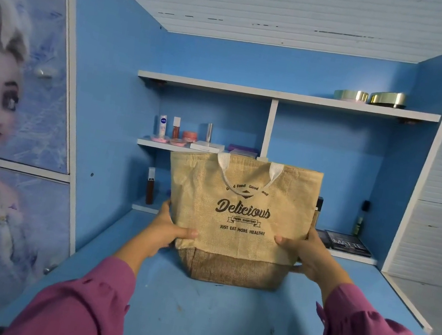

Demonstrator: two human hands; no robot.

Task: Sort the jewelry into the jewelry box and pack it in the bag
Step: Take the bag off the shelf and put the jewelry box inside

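A tan jute bag (pixel 237 217) printed "Delicious" stands upright on the blue desk (pixel 200 326), its white handles hanging down the front. My left hand (pixel 170 230) grips its left side, thumb on the front face. On the opposite side my right hand (pixel 307 255) holds the bag the same way. The bag's inside is hidden, and no jewelry or jewelry box shows on the desk.
Cosmetics (pixel 178 133) line the middle shelf behind the bag. Two gold round tins (pixel 371 97) sit on the top shelf. A dark palette (pixel 348 243) and small bottles (pixel 151 186) rest on the low ledge. A cabinet door (pixel 19 66) with a cartoon picture stands at left.
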